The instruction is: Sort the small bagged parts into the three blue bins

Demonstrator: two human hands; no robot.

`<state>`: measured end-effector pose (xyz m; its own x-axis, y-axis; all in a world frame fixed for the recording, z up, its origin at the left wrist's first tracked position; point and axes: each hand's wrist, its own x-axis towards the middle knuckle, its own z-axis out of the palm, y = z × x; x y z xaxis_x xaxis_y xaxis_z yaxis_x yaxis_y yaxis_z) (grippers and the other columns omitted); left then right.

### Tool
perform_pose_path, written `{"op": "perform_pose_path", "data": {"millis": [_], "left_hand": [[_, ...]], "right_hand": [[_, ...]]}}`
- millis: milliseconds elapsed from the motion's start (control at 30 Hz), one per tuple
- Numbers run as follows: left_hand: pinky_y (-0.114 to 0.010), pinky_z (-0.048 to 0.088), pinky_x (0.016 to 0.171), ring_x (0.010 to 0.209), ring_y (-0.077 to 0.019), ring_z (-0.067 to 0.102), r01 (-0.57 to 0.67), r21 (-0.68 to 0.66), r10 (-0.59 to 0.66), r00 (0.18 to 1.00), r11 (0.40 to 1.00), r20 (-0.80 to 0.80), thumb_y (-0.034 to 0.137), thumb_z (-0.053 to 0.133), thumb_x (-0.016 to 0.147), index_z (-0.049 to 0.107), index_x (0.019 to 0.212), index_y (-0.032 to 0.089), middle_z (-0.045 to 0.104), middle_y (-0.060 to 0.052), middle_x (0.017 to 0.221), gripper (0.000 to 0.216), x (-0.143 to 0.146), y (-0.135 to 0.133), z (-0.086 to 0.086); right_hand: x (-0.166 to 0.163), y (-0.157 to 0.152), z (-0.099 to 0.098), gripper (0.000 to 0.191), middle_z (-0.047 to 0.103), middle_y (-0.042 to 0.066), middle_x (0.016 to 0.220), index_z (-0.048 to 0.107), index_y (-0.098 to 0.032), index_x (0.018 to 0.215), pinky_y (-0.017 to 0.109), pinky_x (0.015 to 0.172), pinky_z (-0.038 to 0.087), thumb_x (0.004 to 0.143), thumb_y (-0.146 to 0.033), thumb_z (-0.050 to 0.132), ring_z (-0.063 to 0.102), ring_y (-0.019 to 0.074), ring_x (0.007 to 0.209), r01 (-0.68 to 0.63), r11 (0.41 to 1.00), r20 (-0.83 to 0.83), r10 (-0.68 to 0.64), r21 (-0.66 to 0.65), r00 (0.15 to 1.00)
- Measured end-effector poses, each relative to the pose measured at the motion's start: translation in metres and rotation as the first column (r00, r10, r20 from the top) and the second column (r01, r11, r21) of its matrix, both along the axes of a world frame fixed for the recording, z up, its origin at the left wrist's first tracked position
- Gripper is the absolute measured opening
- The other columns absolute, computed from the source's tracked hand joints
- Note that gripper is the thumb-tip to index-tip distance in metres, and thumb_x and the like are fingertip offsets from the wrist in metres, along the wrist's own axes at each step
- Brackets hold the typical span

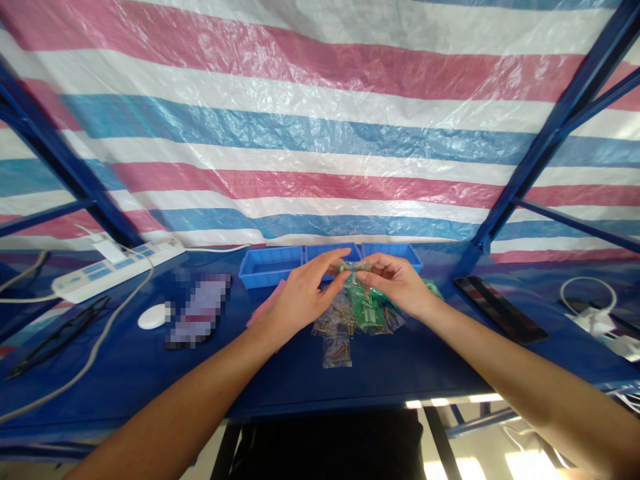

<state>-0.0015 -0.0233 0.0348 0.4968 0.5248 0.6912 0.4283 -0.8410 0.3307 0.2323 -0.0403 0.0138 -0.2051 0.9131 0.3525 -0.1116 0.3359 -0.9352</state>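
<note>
Both my hands meet above the middle of the blue table (pixel 410 373). My left hand (pixel 300 293) and my right hand (pixel 397 280) each pinch one end of a small clear plastic bag (pixel 353 267) with small parts in it. Under the hands lies a pile of similar small bags (pixel 357 313), some with green circuit boards, some with brass-coloured screws. One small bag of screws (pixel 337 351) lies apart, nearer to me. A pink item (pixel 265 308) peeks out below my left wrist.
Three shallow blue bins (pixel 270 265) stand in a row behind the hands. At the left are a white power strip (pixel 115 263), a white mouse (pixel 154 315), black glasses (pixel 60 333) and a blurred item. A black phone (pixel 500 309) and white cables (pixel 595 310) lie at the right.
</note>
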Motion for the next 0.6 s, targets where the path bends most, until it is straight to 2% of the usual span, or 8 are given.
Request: {"op": "perform_pose_path", "data": {"millis": [100,167,233,367,467,533,600], "left_hand": [[-0.043,0.057,0.111,0.126,-0.0249,0.068,0.073,0.052,-0.073,0.997,0.996,-0.005,0.032,0.065,0.105,0.058,0.146,0.026,0.067,-0.011,0.142,0.041,0.000,-0.001,0.004],[-0.048,0.053,0.117,0.138,-0.0283,0.061,0.124,0.108,-0.121,0.992,0.986,-0.032,0.034,0.072,0.101,0.062,0.141,0.027,0.061,-0.012,0.149,0.042,0.000,0.000,0.005],[-0.052,0.052,0.117,0.140,-0.0297,0.059,0.157,0.161,-0.147,0.987,0.975,-0.070,0.033,0.075,0.099,0.066,0.136,0.028,0.062,-0.012,0.148,0.039,0.000,0.002,0.004],[-0.052,0.052,0.115,0.132,-0.0270,0.063,0.158,0.213,-0.139,0.985,0.964,-0.099,0.022,0.068,0.103,0.071,0.128,0.027,0.071,-0.009,0.136,0.026,0.000,0.007,0.002],[-0.049,0.051,0.115,0.130,-0.0262,0.064,0.115,0.202,-0.108,0.993,0.973,-0.045,0.023,0.066,0.104,0.073,0.123,0.026,0.077,-0.007,0.125,0.020,-0.001,0.009,0.002],[-0.044,0.055,0.109,0.119,-0.0242,0.069,0.046,0.153,-0.048,0.999,0.987,0.008,0.028,0.066,0.105,0.072,0.123,0.025,0.079,-0.006,0.118,0.020,-0.001,0.010,0.004],[-0.037,0.059,0.094,0.098,-0.0203,0.074,-0.059,0.057,0.055,0.997,0.997,0.054,0.035,0.066,0.105,0.070,0.127,0.024,0.079,-0.004,0.110,0.024,-0.003,0.012,0.005]], "right_hand": [[0.000,0.003,-0.003,0.032,0.075,0.001,0.087,0.076,-0.022,0.101,0.028,0.063,0.058,0.081,-0.043,0.092,0.066,0.0145,0.070,0.012,0.999,-0.043,-0.013,-0.039,0.999],[0.002,0.004,-0.004,0.039,0.075,-0.001,0.088,0.075,-0.024,0.113,0.027,0.064,0.058,0.082,-0.041,0.092,0.068,0.0139,0.070,0.012,0.998,-0.098,-0.018,-0.068,0.995],[0.004,0.004,-0.003,0.047,0.075,-0.002,0.088,0.072,-0.027,0.124,0.027,0.064,0.059,0.083,-0.039,0.092,0.070,0.0135,0.068,-0.001,0.995,-0.150,-0.014,-0.102,0.989],[0.006,0.002,0.001,0.044,0.076,0.000,0.086,0.074,-0.023,0.118,0.027,0.062,0.060,0.083,-0.041,0.092,0.074,0.0155,0.067,-0.039,0.982,-0.177,0.006,-0.182,0.984],[0.005,0.001,0.002,0.040,0.079,0.006,0.087,0.076,-0.018,0.112,0.027,0.062,0.061,0.089,-0.050,0.085,0.075,0.0172,0.069,-0.087,0.971,-0.174,0.048,-0.222,0.984],[0.004,0.002,0.001,0.043,0.080,0.009,0.090,0.075,-0.018,0.110,0.028,0.060,0.061,0.093,-0.057,0.078,0.076,0.0183,0.069,-0.114,0.967,-0.197,0.069,-0.229,0.978],[0.005,0.002,0.001,0.044,0.080,0.008,0.089,0.074,-0.018,0.111,0.029,0.058,0.060,0.096,-0.060,0.074,0.074,0.0183,0.067,-0.120,0.967,-0.211,0.073,-0.223,0.975]]}}
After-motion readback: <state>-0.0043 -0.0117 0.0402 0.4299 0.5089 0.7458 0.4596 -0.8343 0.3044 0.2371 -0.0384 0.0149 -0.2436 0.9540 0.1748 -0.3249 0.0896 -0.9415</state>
